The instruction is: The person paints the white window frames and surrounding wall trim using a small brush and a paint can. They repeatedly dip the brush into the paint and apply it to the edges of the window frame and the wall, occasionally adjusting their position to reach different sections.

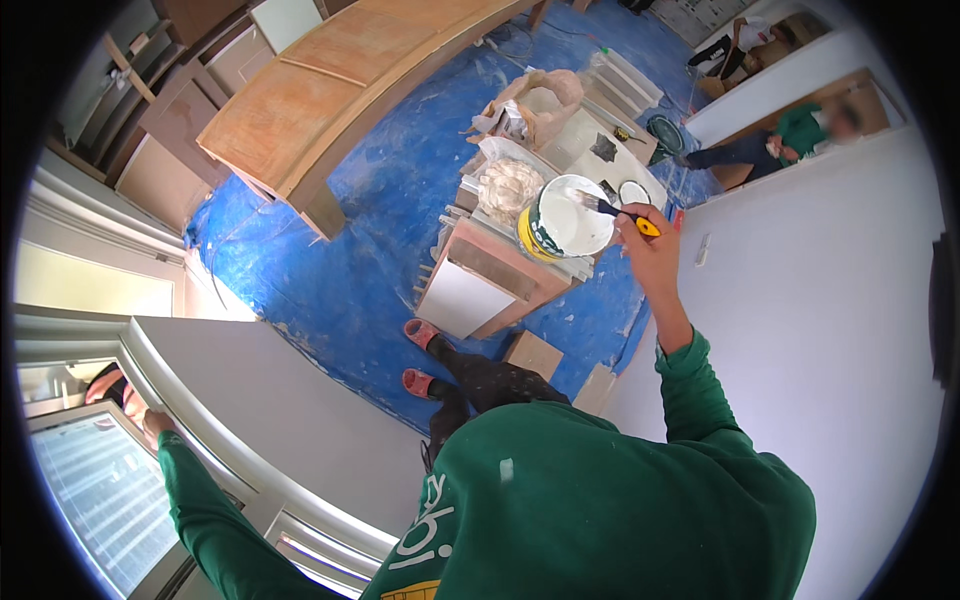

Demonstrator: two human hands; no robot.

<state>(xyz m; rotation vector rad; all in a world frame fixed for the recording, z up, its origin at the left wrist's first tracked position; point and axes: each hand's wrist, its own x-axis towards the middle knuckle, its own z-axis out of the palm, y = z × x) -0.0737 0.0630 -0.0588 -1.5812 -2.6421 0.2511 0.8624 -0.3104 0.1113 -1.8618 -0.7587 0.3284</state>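
Note:
My right hand (pixel 648 240) is closed round the black and yellow handle of a paintbrush (pixel 600 205). The brush's bristle end is over the open mouth of a bucket of white paint (pixel 560 218), at its upper right; I cannot tell whether it touches the paint. The bucket stands on a stack of boards and panels (pixel 480 280). Far to the left, my left hand (pixel 157 426) is at the edge of a white window frame (pixel 185 440), fingers curled against it and partly hidden. A pinkish and dark shape (pixel 118 392) shows beside it, too unclear to name.
Crumpled cream material (pixel 508 188) and a brown paper-lined container (pixel 550 95) sit beside the bucket. A long wooden bench (pixel 350 70) stands beyond on blue floor sheeting (pixel 390 180). A white wall (pixel 800 300) is at right. Two people appear at upper right, possibly reflected.

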